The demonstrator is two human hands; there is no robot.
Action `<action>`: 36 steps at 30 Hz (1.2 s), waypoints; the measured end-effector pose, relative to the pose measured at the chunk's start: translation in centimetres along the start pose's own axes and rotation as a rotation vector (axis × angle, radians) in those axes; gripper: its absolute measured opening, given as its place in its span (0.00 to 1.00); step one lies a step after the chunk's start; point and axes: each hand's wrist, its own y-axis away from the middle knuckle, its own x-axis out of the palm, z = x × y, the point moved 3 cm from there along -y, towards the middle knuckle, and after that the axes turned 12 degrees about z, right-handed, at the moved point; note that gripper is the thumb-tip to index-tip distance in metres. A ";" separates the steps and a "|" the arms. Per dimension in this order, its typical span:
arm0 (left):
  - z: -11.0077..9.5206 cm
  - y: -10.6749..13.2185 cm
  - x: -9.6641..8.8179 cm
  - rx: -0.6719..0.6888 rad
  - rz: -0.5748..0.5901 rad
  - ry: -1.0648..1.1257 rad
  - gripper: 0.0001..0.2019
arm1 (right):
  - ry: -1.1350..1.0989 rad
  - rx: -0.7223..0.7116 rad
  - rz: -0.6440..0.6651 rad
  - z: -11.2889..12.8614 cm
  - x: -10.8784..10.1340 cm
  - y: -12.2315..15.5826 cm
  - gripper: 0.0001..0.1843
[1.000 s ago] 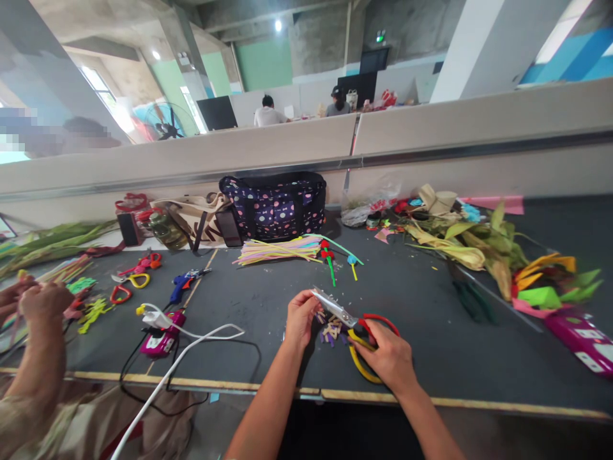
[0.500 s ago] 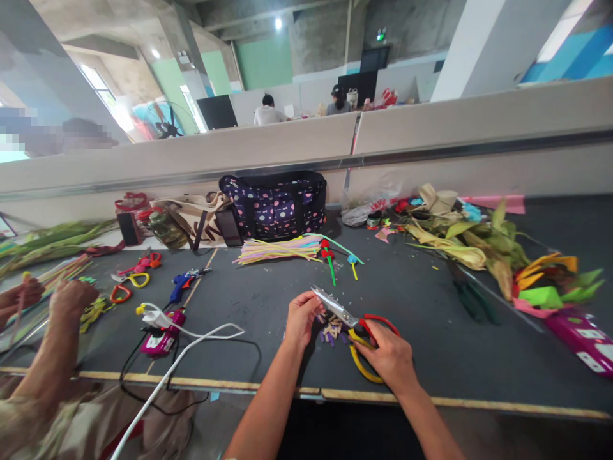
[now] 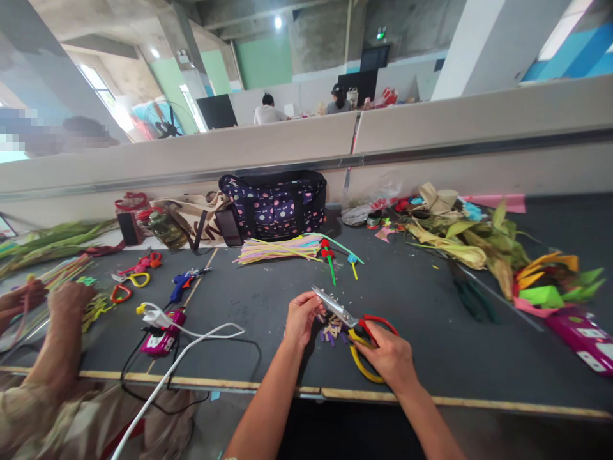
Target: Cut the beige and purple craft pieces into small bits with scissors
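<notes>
My right hand (image 3: 390, 354) is wrapped round the red and yellow handles of a pair of scissors (image 3: 338, 309), whose blades point up and left. The blade tips reach the fingers of my left hand (image 3: 302, 317), which are pinched together beside them. Whatever the left fingers hold is too small to make out. Under the blades lies a small heap of short cut pieces (image 3: 331, 331), tan and purple. Farther back are a red and green twisted pipe-cleaner piece (image 3: 327, 252) and a blue-topped one on a yellow stem (image 3: 353, 260).
A bundle of pastel pipe cleaners (image 3: 280, 250) lies before a dark patterned bag (image 3: 287, 204). To the left are a blue glue gun (image 3: 181, 286), a magenta power strip (image 3: 163, 335) with cables, and a co-worker's hands (image 3: 69, 300). Dried husks (image 3: 472, 246) and dark-handled pliers (image 3: 474, 297) lie right.
My hands and the scissors have hardly moved. At the left, the co-worker's hands have shifted slightly.
</notes>
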 end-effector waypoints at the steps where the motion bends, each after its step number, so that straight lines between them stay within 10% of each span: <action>1: 0.0 0.0 0.0 -0.002 -0.005 0.001 0.14 | -0.005 0.002 0.005 0.0 0.0 0.0 0.24; 17: -0.3 0.1 0.1 0.040 -0.034 -0.078 0.15 | 0.033 0.249 0.024 0.3 -1.0 -0.7 0.30; 36: -0.8 0.2 0.1 0.249 -0.086 -0.404 0.14 | -0.066 0.192 -0.079 -0.5 -0.3 0.3 0.21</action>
